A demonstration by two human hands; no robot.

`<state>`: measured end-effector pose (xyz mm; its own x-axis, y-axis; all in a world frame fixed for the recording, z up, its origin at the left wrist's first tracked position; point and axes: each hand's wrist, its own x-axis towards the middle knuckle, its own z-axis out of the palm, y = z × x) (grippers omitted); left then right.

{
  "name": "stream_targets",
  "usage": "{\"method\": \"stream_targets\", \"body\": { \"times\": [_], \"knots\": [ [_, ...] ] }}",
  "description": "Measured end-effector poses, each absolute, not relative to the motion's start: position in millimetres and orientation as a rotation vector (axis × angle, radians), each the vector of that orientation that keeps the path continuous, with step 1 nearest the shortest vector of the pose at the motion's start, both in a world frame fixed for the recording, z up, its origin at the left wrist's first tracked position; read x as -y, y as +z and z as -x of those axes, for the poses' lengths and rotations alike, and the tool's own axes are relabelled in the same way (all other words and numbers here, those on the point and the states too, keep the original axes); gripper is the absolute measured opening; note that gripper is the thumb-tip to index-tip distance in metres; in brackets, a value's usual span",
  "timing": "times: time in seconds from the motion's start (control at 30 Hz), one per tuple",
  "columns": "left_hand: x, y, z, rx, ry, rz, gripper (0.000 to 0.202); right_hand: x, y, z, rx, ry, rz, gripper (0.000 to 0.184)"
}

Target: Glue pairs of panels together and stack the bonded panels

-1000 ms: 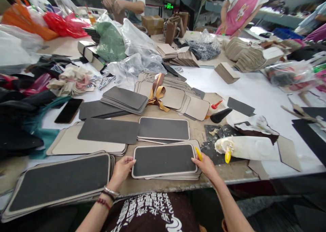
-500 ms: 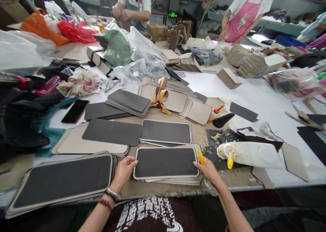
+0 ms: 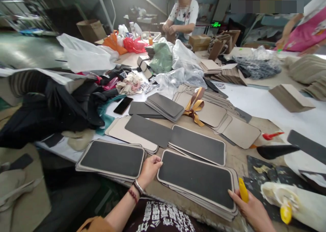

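"Where is the pale-bordered panel (image 3: 196, 181) lying?"

"It's sitting near the table's edge, right in front of the person, resting on a stack of pale pieces (image 3: 203, 202). I'm taking its middle as the centre of the clock."

"And the left hand (image 3: 150, 171)?"

"It's holding on at about nine o'clock: thumb and index finger are pinching the panel's short end, and the other fingers are curling inward."

"What is the right hand (image 3: 251, 206) doing?"

"Its thumb is touching the opposite end, toward four o'clock, and the hand is gripping a yellow tool (image 3: 243, 190) that's sticking up beside the panel. Whether any fingers are tucking under the panel there, I can't tell."

"What else is lying about?"

"A second bordered panel (image 3: 198, 144) is lying just beyond, at twelve. Another pile of bordered panels (image 3: 113, 159) is resting at nine, past the left hand. A plain dark sheet (image 3: 150, 130) is slanting between ten and eleven, and a phone (image 3: 123, 105) is lying farther out at ten. A ribbon (image 3: 195, 109) is looping up farther out at twelve."

"And at three?"

"A white container (image 3: 303, 201) is lying there, with a yellow handle (image 3: 285, 214) showing at its mouth."
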<state>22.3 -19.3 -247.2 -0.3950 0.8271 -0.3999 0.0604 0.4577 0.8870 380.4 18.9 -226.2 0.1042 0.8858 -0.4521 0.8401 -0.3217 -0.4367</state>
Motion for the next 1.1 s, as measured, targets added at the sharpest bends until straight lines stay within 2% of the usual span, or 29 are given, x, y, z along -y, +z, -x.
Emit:
{"method": "stream_targets", "body": {
  "times": [0.2, 0.47, 0.9, 1.1],
  "knots": [
    [35.7, -209.0, 32.6, -1.838, 1.125, -0.667, 0.017, -37.6, -216.7, -323.2, 1.968, 1.049, 2.109, 0.038],
    [82.5, -166.0, 127.6, -2.009, 1.214, -0.541, 0.031, -59.8, -206.6, -194.2, 2.078, 1.269, 1.738, 0.033],
    [128.8, -161.7, 210.8, -2.207, 1.133, -0.498, 0.030, -38.3, -213.4, -92.8, 2.218, 1.467, 1.540, 0.030],
    [132.5, -162.4, 258.2, -2.192, 1.004, -0.590, 0.028, -18.2, -232.1, -58.1, 2.231, 1.533, 1.511, 0.031]
  ]
}}
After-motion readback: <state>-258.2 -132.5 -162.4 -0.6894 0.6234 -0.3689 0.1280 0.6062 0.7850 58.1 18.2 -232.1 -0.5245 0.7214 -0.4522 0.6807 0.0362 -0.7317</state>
